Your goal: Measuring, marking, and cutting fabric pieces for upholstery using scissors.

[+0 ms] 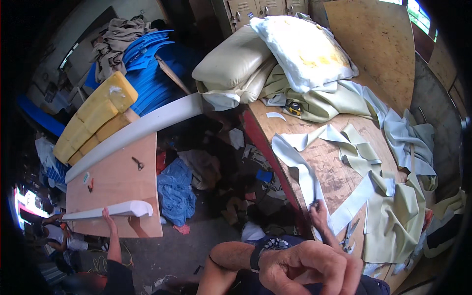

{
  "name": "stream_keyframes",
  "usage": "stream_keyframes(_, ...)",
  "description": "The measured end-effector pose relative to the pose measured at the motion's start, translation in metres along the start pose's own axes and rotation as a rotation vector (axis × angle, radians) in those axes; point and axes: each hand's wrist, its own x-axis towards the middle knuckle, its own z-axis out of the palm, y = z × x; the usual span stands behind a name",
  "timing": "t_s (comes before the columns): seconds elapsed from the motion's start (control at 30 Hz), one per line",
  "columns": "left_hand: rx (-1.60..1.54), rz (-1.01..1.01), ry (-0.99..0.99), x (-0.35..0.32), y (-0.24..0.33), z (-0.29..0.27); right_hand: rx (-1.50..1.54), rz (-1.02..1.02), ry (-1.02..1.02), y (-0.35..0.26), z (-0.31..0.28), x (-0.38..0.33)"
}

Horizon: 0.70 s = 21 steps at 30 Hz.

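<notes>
Left hand (310, 265): cropped below, grip undeterminable | Right hand (320, 212): on pale strip (306, 179), grip undeterminable | Strip: near end obscured, long axis pointing away along table edge (280, 166)

A table (322, 160) takes up the right of the frame, with strips (354, 202) across its middle, a cloth (393, 221) to their right and scissors (349, 235) lower down. At its upper end, a pillow (302, 54) lies over folded fabric (322, 105), right of a cushion (233, 59) and before the lockers (268, 11). Rags (176, 184) lie on the floor (184, 253), left of the table. Farther left, shears (138, 163) and a bar (108, 211) lie on a board (115, 164); above it slope a pad (142, 123), then foam (96, 118), with sheets (150, 83) behind.
</notes>
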Motion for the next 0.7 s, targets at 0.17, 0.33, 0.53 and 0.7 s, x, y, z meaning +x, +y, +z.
stream_keyframes(0.17, 0.068, 0.118, -0.239, 0.016, 0.090, -0.032, 0.100, 0.198, 0.266, 0.004, 0.000, 0.042)
stream_keyframes(0.33, -0.008, 0.022, -0.142, -0.014, 0.126, -0.074, 0.032, 0.164, 0.309, 0.038, 0.005, 0.047)
stream_keyframes(0.53, 0.685, -0.151, 0.192, -0.053, 0.149, -0.187, -0.116, 0.223, 0.370, 0.090, -0.010, 0.026)
stream_keyframes(0.7, 0.884, -0.303, 1.117, -0.136, 0.106, -0.297, -0.126, 0.182, 0.317, -0.041, 0.007, 0.093)
